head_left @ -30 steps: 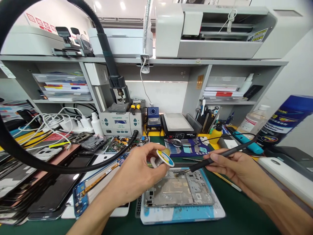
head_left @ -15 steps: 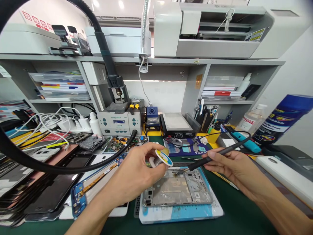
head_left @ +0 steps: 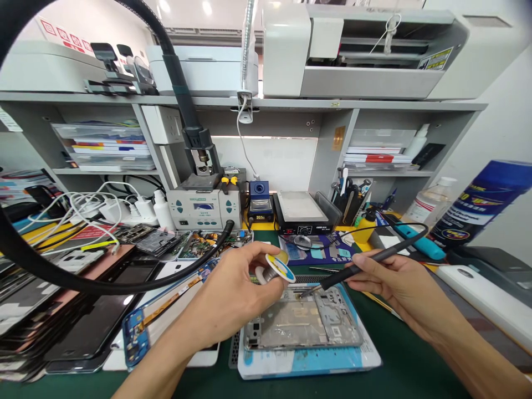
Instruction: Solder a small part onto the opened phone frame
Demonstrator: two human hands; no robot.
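My left hand [head_left: 239, 288] is closed round a small spool of solder wire [head_left: 277, 270] above the upper left of a bare metal phone frame [head_left: 291, 327]. In my right hand [head_left: 384, 277], pinched like a pen, is a black soldering iron [head_left: 353, 270]. Its thin tip points down and left to the top middle of the frame, at or very close to a small dark spot. Under the frame lies a blue and white box [head_left: 307, 363]. Whether solder wire reaches the tip is too small to tell.
Stacked phones and parts [head_left: 95, 316] crowd the left. Behind stand a hot-air station [head_left: 203, 208], a soldering station [head_left: 260, 202] and a heating plate [head_left: 301, 208]. A blue spray can [head_left: 482, 199] and white phone [head_left: 482, 293] are at right. A black hose [head_left: 124, 288] loops across the left.
Both hands, the spool and the iron hold almost the same place over the phone frame. The whole view has shifted very slightly.
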